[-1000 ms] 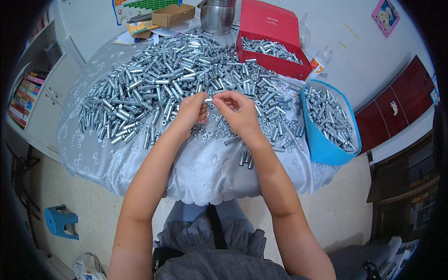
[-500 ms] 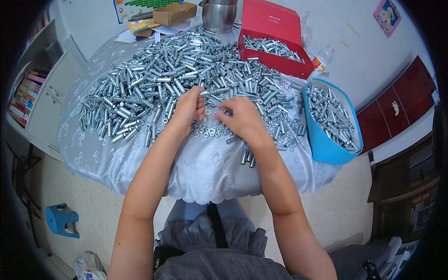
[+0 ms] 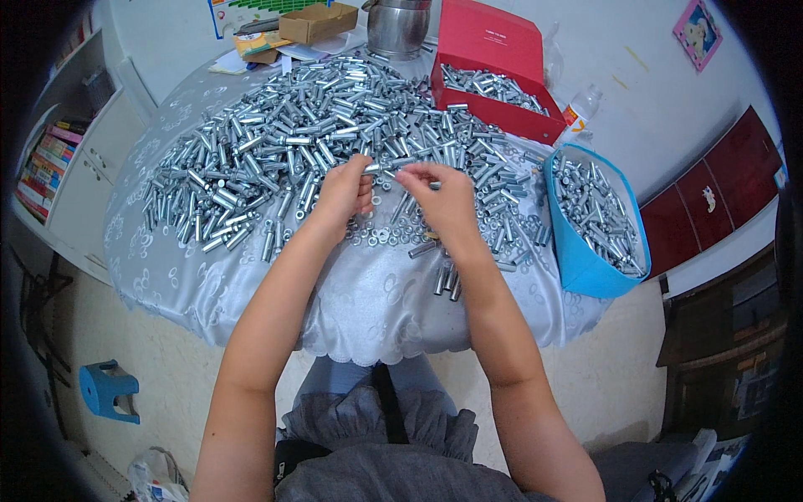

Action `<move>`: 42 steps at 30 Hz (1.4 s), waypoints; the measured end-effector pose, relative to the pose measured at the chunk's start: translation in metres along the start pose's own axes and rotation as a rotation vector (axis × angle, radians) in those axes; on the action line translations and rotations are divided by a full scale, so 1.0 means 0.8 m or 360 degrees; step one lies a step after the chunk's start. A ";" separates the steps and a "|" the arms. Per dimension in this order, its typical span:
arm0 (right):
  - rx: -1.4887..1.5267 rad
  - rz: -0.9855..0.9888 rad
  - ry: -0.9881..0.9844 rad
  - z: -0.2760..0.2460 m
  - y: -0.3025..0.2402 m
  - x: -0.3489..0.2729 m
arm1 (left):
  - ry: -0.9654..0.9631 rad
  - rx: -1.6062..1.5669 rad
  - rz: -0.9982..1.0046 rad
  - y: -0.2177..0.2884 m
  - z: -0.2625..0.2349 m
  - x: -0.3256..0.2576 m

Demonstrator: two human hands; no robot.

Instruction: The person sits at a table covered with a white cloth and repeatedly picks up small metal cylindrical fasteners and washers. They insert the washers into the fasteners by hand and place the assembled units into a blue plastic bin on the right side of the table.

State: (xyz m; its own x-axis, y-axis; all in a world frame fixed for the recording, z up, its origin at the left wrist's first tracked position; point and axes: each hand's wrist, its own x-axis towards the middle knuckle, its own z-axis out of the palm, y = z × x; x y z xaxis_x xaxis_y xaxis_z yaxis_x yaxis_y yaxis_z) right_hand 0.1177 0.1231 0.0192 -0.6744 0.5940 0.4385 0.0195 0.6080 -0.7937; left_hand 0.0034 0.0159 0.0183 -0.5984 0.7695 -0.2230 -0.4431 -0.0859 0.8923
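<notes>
Left hand (image 3: 343, 197): is grasping 1 silver cylinder (image 3: 373, 169) at the thumb, with the other fingers curling inward.
Right hand (image 3: 443, 197): is bringing thumb and fingertips close together beside the cylinder; I cannot tell whether they are gripping a small part.
Held cylinder: is pointing rightward from the left hand, toward the right fingertips, along the near side of the pile (image 3: 276, 125).
Pile: is spreading similar cylinders broadly across the silver-grey tablecloth (image 3: 360, 314).
Small rings (image 3: 391, 233): are lying scattered below and between the 2 hands.
Red box (image 3: 519, 125): is standing open behind, holding more cylinders.
Blue bin (image 3: 585, 272): is standing at the right, holding cylinders too.
</notes>
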 end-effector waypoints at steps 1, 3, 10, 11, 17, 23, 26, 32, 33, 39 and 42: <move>0.0272 0.0056 0.0019 0.002 -0.002 0.002 | 0.0004 0.0012 -0.0014 0.001 0.001 -0.001; 0.0685 0.0171 0.0002 0.004 -0.008 0.002 | 0.0015 0.0056 -0.0013 0.001 0.004 -0.002; 0.0684 0.0119 -0.0085 0.007 -0.007 -0.001 | -0.0076 0.0011 0.0017 -0.003 0.000 0.000; 0.0707 0.0127 -0.0092 0.007 -0.007 -0.001 | -0.0092 0.0010 0.0002 -0.002 0.000 -0.001; 0.0599 0.0013 -0.0183 0.002 -0.009 -0.001 | -0.0161 -0.0036 -0.0043 -0.001 -0.002 -0.001; 0.0145 -0.0096 -0.0201 -0.005 -0.010 -0.003 | -0.0175 -0.0047 -0.0076 0.001 -0.003 -0.002; 0.0092 0.0186 -0.0262 -0.011 -0.009 -0.001 | -0.0166 -0.0002 -0.0051 0.002 0.000 -0.003; 0.0311 -0.0083 -0.0118 -0.011 -0.020 0.000 | -0.0153 -0.0023 -0.0028 0.003 -0.002 -0.001; 0.0208 -0.0238 -0.0135 -0.012 -0.024 0.000 | -0.0160 -0.0019 -0.0024 0.002 -0.004 -0.001; 0.0097 -0.0421 -0.0132 -0.010 -0.021 -0.001 | -0.0160 0.0009 -0.0021 0.002 -0.003 -0.002; -0.0062 -0.0463 -0.0184 -0.013 -0.009 0.000 | -0.0183 0.0054 -0.0033 0.004 -0.003 -0.002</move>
State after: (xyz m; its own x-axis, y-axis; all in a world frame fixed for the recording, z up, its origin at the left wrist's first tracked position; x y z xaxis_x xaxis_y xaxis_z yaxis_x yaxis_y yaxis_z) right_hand 0.1253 0.1243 0.0290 -0.7351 0.3300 0.5922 -0.1595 0.7648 -0.6242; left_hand 0.0017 0.0126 0.0206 -0.5081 0.8385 -0.1970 -0.4306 -0.0492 0.9012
